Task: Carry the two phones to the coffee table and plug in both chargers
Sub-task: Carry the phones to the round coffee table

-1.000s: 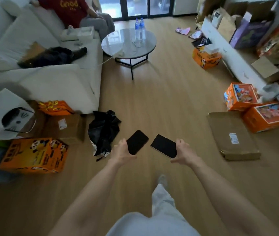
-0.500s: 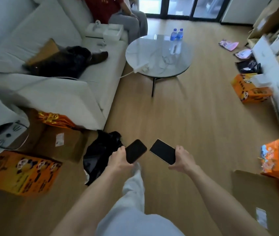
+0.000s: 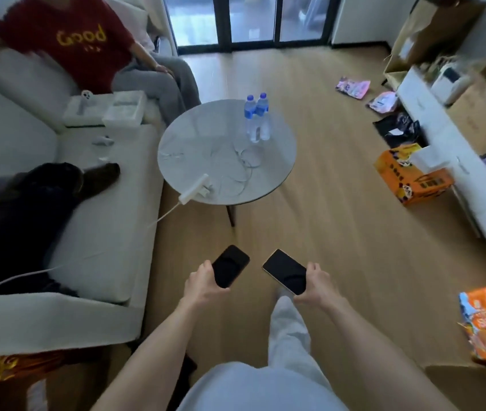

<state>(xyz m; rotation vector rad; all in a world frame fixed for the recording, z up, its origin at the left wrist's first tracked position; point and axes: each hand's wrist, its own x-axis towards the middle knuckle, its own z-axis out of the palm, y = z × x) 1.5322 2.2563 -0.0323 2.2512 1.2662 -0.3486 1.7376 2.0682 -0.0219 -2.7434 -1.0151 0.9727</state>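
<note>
My left hand (image 3: 201,284) grips a black phone (image 3: 230,269) by its lower end, dark face up. A second phone (image 3: 286,272) with a pale rim sits in my right hand (image 3: 315,284), screen dark. Both are held out in front of me above the wood floor, short of the round white coffee table (image 3: 277,176). On that table lie white charger cables (image 3: 235,155) and a white power strip (image 3: 194,188) at its near left edge, its cord running off toward the sofa.
Two water bottles (image 3: 257,117) stand on the table's far side. A white sofa (image 3: 99,232) runs along the left with a dark garment (image 3: 25,209) and a seated person in a red shirt (image 3: 66,40). Orange boxes (image 3: 410,176) and a low white cabinet (image 3: 455,161) line the right.
I have walked forward: the coffee table is much closer and more central, and the boxes and black bag on the left floor have dropped out of view. Both phones stay in my hands.
</note>
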